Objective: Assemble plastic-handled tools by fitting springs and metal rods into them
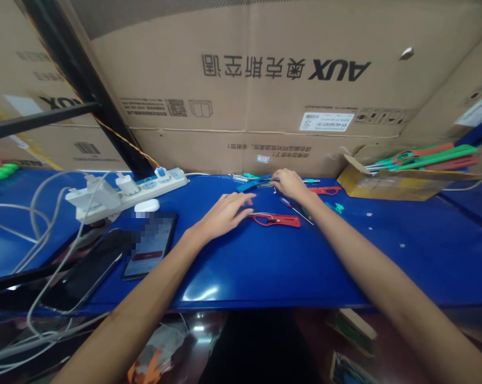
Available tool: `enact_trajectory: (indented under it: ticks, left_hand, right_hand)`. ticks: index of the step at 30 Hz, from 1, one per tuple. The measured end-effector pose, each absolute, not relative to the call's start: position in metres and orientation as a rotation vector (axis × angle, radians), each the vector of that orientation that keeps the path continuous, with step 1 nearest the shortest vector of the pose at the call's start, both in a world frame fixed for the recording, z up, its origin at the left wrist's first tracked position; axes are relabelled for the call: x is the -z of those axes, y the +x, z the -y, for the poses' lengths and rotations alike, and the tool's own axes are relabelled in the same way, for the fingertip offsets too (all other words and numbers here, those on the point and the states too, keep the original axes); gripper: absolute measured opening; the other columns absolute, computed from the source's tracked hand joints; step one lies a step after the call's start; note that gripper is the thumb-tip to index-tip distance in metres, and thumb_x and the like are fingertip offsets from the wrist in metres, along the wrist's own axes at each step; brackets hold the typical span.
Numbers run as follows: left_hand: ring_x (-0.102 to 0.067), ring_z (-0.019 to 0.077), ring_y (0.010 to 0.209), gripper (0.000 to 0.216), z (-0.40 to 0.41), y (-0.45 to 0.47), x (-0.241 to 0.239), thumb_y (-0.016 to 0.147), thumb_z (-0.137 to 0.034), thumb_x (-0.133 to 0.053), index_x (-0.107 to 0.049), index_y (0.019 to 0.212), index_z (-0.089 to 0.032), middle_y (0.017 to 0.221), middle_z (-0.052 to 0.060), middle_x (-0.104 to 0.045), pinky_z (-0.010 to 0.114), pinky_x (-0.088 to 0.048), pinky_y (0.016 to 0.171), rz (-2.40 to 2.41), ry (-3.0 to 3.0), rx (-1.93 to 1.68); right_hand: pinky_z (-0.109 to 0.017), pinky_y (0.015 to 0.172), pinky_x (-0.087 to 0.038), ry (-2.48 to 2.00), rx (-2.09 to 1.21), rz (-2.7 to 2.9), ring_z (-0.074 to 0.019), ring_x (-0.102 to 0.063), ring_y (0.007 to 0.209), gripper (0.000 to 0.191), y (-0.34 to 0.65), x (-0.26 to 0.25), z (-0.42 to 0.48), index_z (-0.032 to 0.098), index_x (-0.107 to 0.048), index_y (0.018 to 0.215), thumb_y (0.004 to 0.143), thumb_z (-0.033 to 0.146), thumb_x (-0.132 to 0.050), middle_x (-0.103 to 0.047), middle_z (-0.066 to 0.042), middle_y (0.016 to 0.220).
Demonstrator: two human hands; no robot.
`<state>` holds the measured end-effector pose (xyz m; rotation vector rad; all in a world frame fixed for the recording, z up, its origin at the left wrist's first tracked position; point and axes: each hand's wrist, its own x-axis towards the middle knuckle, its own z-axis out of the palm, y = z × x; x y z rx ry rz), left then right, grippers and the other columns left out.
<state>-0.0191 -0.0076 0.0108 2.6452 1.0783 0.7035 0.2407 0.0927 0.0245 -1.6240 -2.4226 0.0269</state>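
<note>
My left hand (pixel 228 214) rests low over the blue table, fingers apart, its thumb at the left end of a red plastic handle-shaped piece (pixel 284 220) with a finger loop. Farther forward, my right hand (pixel 291 185) has its fingers bent down at a blue plastic piece (pixel 249 184). Whatever is under those fingertips is hidden. Between the hands lies a small screwdriver (pixel 287 203) with a thin shaft pointing towards me. Another red looped piece (pixel 326 190) lies beyond my right wrist, and a small teal clip-like part (pixel 339 208) is to its right.
At the right stands an open yellowish box (pixel 388 185) of green and red looped pieces. A white power strip (pixel 144 193) with plugs, a white case (pixel 147 206) and two phones, one lit (pixel 155 248), are at the left. Printed cardboard (pixel 241 112) walls the back.
</note>
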Motion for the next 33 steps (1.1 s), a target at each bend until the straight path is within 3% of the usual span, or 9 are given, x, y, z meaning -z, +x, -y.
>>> enact_trajectory:
  ticks: [4, 9, 15, 18, 20, 24, 27, 30, 33]
  left_hand:
    - [-0.063, 0.0220, 0.113, 0.035, 0.008, -0.020, -0.015, 0.108, -0.037, -0.047, -0.051, 0.140, -0.023, 0.126, 0.007, -0.068, 0.038, -0.042, 0.098, -1.098, 2.656, -0.743]
    - [-0.062, 0.0221, 0.117, 0.036, 0.007, -0.021, -0.013, 0.108, -0.039, -0.046, -0.050, 0.141, -0.023, 0.128, 0.007, -0.068, 0.038, -0.041, 0.099, -1.075, 2.668, -0.737]
    - [-0.060, 0.0220, 0.123, 0.030, 0.010, -0.019, -0.013, 0.108, -0.036, -0.047, -0.055, 0.135, -0.024, 0.134, 0.006, -0.066, 0.039, -0.040, 0.104, -1.099, 2.713, -0.734]
    - [-0.059, 0.0230, 0.125, 0.032, 0.016, -0.009, -0.016, 0.107, -0.039, -0.049, -0.056, 0.136, -0.024, 0.136, 0.008, -0.065, 0.039, -0.041, 0.104, -1.103, 2.751, -0.813]
    - [-0.061, 0.0236, 0.121, 0.033, 0.021, -0.002, -0.016, 0.107, -0.040, -0.050, -0.057, 0.135, -0.024, 0.133, 0.008, -0.067, 0.039, -0.044, 0.100, -1.090, 2.761, -0.896]
    - [-0.068, 0.0194, 0.095, 0.026, 0.026, 0.008, -0.015, 0.109, -0.034, -0.045, -0.066, 0.113, -0.020, 0.106, 0.005, -0.076, 0.035, -0.046, 0.088, -1.022, 2.712, -0.983]
    - [-0.069, 0.0179, 0.092, 0.027, 0.026, 0.008, -0.015, 0.110, -0.033, -0.044, -0.068, 0.108, -0.021, 0.100, 0.003, -0.076, 0.035, -0.045, 0.088, -0.989, 2.708, -0.941]
    - [-0.068, 0.0188, 0.095, 0.027, 0.025, 0.006, -0.015, 0.109, -0.034, -0.046, -0.070, 0.109, -0.022, 0.103, 0.003, -0.076, 0.036, -0.042, 0.086, -1.040, 2.739, -0.933]
    - [-0.067, 0.0188, 0.093, 0.027, 0.024, 0.006, -0.013, 0.108, -0.036, -0.048, -0.071, 0.108, -0.022, 0.103, 0.003, -0.076, 0.035, -0.041, 0.083, -1.104, 2.722, -0.965]
  right_hand:
    - [-0.036, 0.098, -0.051, -1.648, -0.112, 2.404, -0.0272, -0.070, 0.109, 0.026, 0.242, -0.026, -0.085, 0.020, -0.079, 0.110, 0.097, 0.028, -0.057, -0.078, -0.011, 0.115]
    - [-0.031, 0.092, -0.053, -1.624, -0.256, 2.407, -0.0232, -0.073, 0.102, 0.026, 0.247, -0.027, -0.077, 0.018, -0.077, 0.115, 0.095, 0.022, -0.061, -0.079, -0.010, 0.112]
    - [-0.038, 0.093, -0.052, -1.522, -0.317, 2.383, -0.0268, -0.071, 0.101, 0.020, 0.254, -0.039, -0.041, 0.018, -0.080, 0.099, 0.092, 0.023, -0.061, -0.079, -0.011, 0.107]
    - [-0.039, 0.093, -0.052, -1.269, -0.570, 2.209, -0.0239, -0.070, 0.099, 0.020, 0.250, -0.044, -0.014, 0.020, -0.076, 0.095, 0.092, 0.034, -0.062, -0.077, -0.008, 0.105]
    - [-0.039, 0.087, -0.054, -1.121, -0.810, 2.100, -0.0218, -0.069, 0.090, 0.022, 0.243, -0.045, 0.000, 0.020, -0.071, 0.090, 0.088, 0.042, -0.067, -0.076, -0.006, 0.096]
    - [-0.036, 0.078, -0.055, -1.041, -1.045, 2.019, -0.0184, -0.067, 0.079, 0.027, 0.230, -0.042, 0.016, 0.021, -0.063, 0.088, 0.084, 0.046, -0.071, -0.071, -0.003, 0.085]
    - [-0.037, 0.081, -0.055, -1.037, -0.958, 2.081, -0.0201, -0.068, 0.085, 0.025, 0.232, -0.038, 0.019, 0.021, -0.064, 0.092, 0.090, 0.046, -0.067, -0.071, -0.004, 0.090]
    - [-0.040, 0.092, -0.051, -1.033, -0.646, 2.312, -0.0229, -0.067, 0.100, 0.025, 0.250, -0.038, 0.020, 0.022, -0.071, 0.104, 0.097, 0.042, -0.060, -0.072, -0.008, 0.106]
    - [-0.039, 0.089, -0.051, -1.019, -0.543, 2.601, -0.0232, -0.067, 0.099, 0.030, 0.269, -0.042, 0.022, 0.025, -0.076, 0.114, 0.102, 0.041, -0.053, -0.072, -0.008, 0.108]
